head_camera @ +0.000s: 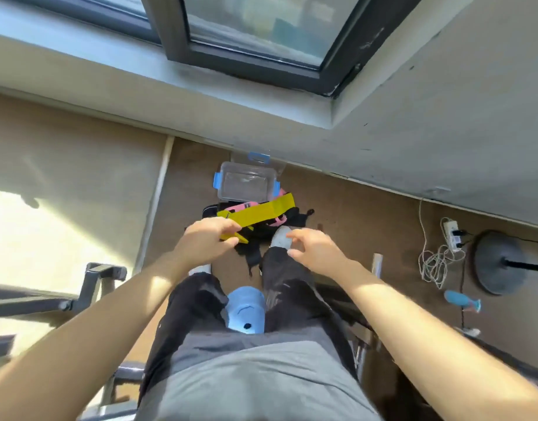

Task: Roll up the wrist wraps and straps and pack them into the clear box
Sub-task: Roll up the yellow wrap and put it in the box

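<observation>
barely started tbh: clear box [221, 189] looks empty, pink wraps [242, 206] and black straps [249, 254] lie loose on the floor [352, 226]. left hand [207, 242] grips the yellow strap [257, 212], right hand [317, 251] hovers with relaxed fingers, holding nothing.

The person wears a grey shirt [255, 378] hanging loose over black trousers [198, 302], the right leg showing pale streaks. White footwear [280, 238] covers the feet, and the forearms [413, 329] are bare.

Brown floor [352, 214] w/ clear box [246, 186], strap pile [293, 217] & white cable [435, 262].
</observation>
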Demonstrator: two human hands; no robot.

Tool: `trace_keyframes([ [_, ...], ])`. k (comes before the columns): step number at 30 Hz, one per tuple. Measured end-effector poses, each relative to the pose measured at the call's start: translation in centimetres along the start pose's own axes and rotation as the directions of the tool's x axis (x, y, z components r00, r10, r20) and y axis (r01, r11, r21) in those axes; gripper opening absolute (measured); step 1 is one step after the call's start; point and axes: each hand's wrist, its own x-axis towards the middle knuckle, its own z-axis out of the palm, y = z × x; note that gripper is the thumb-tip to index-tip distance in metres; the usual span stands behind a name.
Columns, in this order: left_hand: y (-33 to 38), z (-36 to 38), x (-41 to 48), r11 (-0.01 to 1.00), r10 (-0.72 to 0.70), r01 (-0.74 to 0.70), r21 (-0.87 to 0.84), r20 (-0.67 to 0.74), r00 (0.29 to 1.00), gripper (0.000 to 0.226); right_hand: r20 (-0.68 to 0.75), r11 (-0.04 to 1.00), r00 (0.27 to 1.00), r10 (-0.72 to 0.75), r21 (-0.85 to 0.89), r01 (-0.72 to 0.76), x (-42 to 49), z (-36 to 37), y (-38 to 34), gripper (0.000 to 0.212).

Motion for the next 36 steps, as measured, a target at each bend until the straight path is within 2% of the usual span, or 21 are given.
trace_keyframes([
  [6,-4.1,3.0,11.3,0.996,-0.082,0.082,0.028,0.003,0.997,0.034,0.113,0.988,0.986,-0.124,-0.081,0.134,16.6,0.7,4.6,0.047],
  [9,-7.9,6.4,17.5,0.993,-0.113,0.112,0.030,0.040,0.993,0.034,0.143,0.987,0.982,-0.122,-0.084,0.135,24.4,3.1,7.0,0.048],
  [19,-26.1,23.5,34.2,0.991,-0.124,0.119,0.067,0.077,0.989,0.036,0.144,0.978,0.976,-0.164,-0.106,0.180,47.6,18.9,13.9,0.046],
  [22,-31.1,29.5,36.4,0.982,-0.083,0.060,0.178,0.127,0.988,0.052,0.165,0.927,0.942,-0.293,-0.192,0.322,51.0,24.7,15.9,0.049],
  [24,-33.2,31.7,37.2,0.965,0.029,-0.060,0.256,0.127,0.992,0.066,0.142,0.860,0.899,-0.414,-0.263,0.438,51.7,27.0,17.1,0.053],
  [28,-36.6,34.6,38.6,0.899,0.248,-0.240,0.366,0.026,0.968,0.062,0.026,0.704,0.792,-0.609,-0.443,0.556,53.0,29.9,19.5,0.060],
  [30,-36.7,34.9,39.0,0.913,0.231,-0.227,0.339,0.029,0.972,0.055,0.021,0.701,0.790,-0.612,-0.446,0.556,53.2,30.6,19.7,0.061],
  [32,-36.1,34.4,38.9,0.957,0.160,-0.162,0.239,0.027,0.987,0.044,0.002,0.730,0.809,-0.588,-0.430,0.531,53.0,30.8,19.5,0.057],
  [36,-32.9,32.2,37.1,0.998,0.059,-0.057,0.019,-0.086,0.995,0.021,-0.108,0.832,0.865,-0.490,-0.354,0.427,50.9,29.8,19.2,0.029],
])
